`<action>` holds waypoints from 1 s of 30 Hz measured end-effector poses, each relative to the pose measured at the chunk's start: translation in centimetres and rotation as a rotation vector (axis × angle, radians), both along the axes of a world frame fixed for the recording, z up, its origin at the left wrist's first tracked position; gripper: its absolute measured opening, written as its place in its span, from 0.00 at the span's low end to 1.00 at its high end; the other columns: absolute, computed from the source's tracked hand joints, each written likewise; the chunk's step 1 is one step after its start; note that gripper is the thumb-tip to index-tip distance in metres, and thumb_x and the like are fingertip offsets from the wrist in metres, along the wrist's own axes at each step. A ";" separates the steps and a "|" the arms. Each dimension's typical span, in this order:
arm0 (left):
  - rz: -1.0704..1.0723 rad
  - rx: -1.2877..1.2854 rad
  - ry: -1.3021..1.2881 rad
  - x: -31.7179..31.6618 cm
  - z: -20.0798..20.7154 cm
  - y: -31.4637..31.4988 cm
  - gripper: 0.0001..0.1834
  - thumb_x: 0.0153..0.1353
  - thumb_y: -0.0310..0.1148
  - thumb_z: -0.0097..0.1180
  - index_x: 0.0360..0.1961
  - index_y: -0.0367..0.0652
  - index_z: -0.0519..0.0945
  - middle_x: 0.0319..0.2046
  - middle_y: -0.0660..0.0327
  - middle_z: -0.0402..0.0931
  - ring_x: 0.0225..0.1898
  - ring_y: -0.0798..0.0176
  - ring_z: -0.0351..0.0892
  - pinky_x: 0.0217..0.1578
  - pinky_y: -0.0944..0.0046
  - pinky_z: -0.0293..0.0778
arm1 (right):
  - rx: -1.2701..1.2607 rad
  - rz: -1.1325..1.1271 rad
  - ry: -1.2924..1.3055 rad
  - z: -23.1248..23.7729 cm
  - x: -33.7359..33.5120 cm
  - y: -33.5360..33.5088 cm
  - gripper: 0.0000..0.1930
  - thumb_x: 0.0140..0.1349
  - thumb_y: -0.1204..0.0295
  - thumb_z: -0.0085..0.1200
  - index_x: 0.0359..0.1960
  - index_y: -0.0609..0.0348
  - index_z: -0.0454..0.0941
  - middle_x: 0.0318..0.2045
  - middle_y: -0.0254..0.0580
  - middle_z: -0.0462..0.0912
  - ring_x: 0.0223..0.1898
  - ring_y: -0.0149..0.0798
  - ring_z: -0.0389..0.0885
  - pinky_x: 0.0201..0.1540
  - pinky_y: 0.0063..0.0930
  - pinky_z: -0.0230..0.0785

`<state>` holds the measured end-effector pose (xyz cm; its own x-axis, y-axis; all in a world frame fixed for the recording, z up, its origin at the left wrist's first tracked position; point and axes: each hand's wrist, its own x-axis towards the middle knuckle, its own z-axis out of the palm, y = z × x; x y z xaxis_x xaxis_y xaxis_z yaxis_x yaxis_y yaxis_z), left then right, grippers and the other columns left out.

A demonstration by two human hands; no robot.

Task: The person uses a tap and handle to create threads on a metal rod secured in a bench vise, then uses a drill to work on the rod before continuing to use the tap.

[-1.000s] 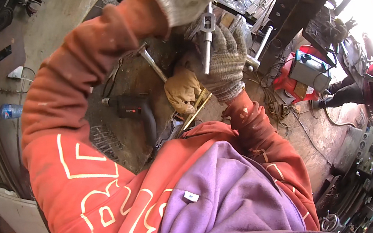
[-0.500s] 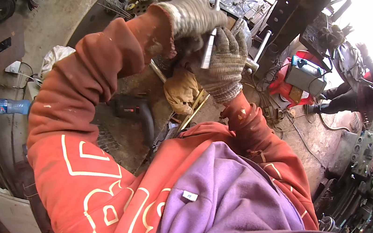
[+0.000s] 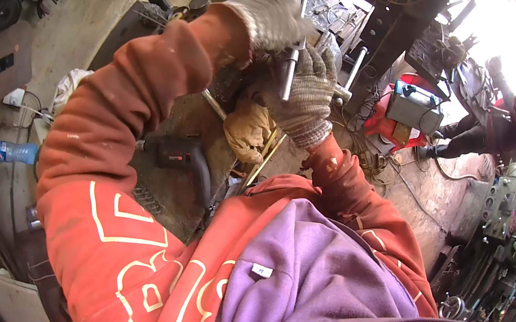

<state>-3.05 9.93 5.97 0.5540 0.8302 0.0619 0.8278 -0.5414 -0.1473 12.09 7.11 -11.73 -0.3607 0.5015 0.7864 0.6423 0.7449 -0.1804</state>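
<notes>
Both my hands wear grimy knitted work gloves and meet at the upper middle. My left hand (image 3: 272, 21) reaches over from the left and is blurred by motion; its fingertips are not clear. Just below it, my right hand (image 3: 306, 99) has its fingers bent side by side, and what lies under them is hidden. A slim metal bar (image 3: 290, 73) with a thicker middle slants in front of the right hand, its upper part at the edge of the left glove. Beyond the right hand a second metal rod (image 3: 357, 71) sticks up at a slant.
A dark power drill (image 3: 182, 154) lies left of a tan cloth bundle (image 3: 247, 130). Farther left lies a water bottle (image 3: 12, 152). On the right are a red container with a grey box (image 3: 414, 108), cables, a person's dark-clad legs (image 3: 470, 139) and a green machine (image 3: 515, 212).
My left hand has moved slightly right and down, closer over the right hand. The slim bar has turned a little and shows more of its length. The whole view has shifted slightly.
</notes>
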 end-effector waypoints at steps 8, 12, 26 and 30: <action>-0.417 0.240 0.016 -0.6 -0.7 0.2 0.18 0.56 0.32 0.67 0.50 0.49 0.89 0.50 0.57 0.87 0.52 0.48 0.87 0.61 0.49 0.78 | 0.034 -0.014 0.067 -0.2 -0.4 0.2 0.32 0.61 0.47 0.68 0.61 0.55 0.83 0.61 0.56 0.79 0.66 0.60 0.74 0.75 0.69 0.58; -0.051 -0.156 0.175 1.0 1.6 -0.3 0.24 0.62 0.50 0.66 0.51 0.45 0.88 0.43 0.51 0.90 0.47 0.47 0.89 0.57 0.50 0.79 | 0.038 0.020 0.023 0.8 0.3 0.1 0.23 0.52 0.49 0.71 0.48 0.40 0.90 0.57 0.50 0.83 0.63 0.59 0.77 0.73 0.67 0.60; -0.008 0.019 0.214 0.0 0.4 2.8 0.14 0.70 0.39 0.58 0.48 0.46 0.89 0.44 0.54 0.89 0.46 0.46 0.90 0.46 0.51 0.86 | -0.043 0.044 0.045 0.9 0.4 0.0 0.30 0.49 0.51 0.72 0.55 0.47 0.86 0.62 0.47 0.79 0.63 0.58 0.76 0.74 0.70 0.59; -0.471 0.434 0.167 -1.5 -0.4 0.7 0.13 0.59 0.36 0.66 0.44 0.46 0.88 0.52 0.56 0.85 0.59 0.49 0.84 0.61 0.52 0.79 | -0.068 0.086 0.054 0.8 0.0 -0.2 0.31 0.49 0.51 0.72 0.56 0.49 0.86 0.62 0.46 0.79 0.66 0.58 0.75 0.75 0.69 0.56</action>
<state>-4.52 10.62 5.54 0.8830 0.4155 0.2183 0.4640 -0.7026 -0.5396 12.10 6.90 -10.89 -0.3627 0.5230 0.7713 0.5643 0.7820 -0.2649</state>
